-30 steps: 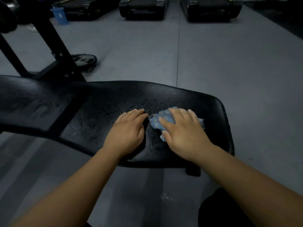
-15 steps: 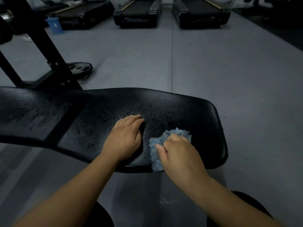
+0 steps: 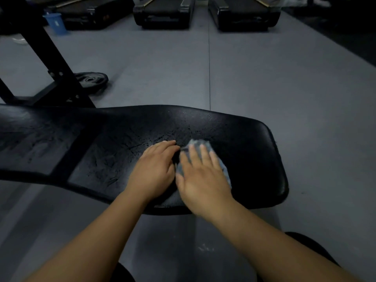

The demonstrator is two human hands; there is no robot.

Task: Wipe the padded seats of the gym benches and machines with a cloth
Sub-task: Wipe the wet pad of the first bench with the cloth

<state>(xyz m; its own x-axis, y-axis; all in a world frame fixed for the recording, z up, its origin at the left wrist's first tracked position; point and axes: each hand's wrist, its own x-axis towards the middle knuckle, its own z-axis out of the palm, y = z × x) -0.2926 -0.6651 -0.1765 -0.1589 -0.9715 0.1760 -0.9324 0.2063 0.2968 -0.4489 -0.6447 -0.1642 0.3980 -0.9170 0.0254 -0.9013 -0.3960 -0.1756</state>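
A black padded bench seat [image 3: 244, 139] with a cracked surface runs across the middle of the view. A small blue cloth [image 3: 224, 169] lies on it near its right end. My right hand [image 3: 201, 176] presses flat on the cloth with straight fingers and covers most of it; the hand is blurred. My left hand [image 3: 154, 169] rests flat on the pad just left of the cloth, fingers together.
The bench's black steel frame [image 3: 55, 58] rises at the left, with a weight plate [image 3: 91, 79] on the grey floor beside it. A blue bin [image 3: 56, 24] and treadmills [image 3: 164, 15] stand at the back. Open floor lies to the right.
My right hand has pushed the cloth away from the near edge toward the middle of the pad and flattened its fingers over it. My left hand has stayed in place.
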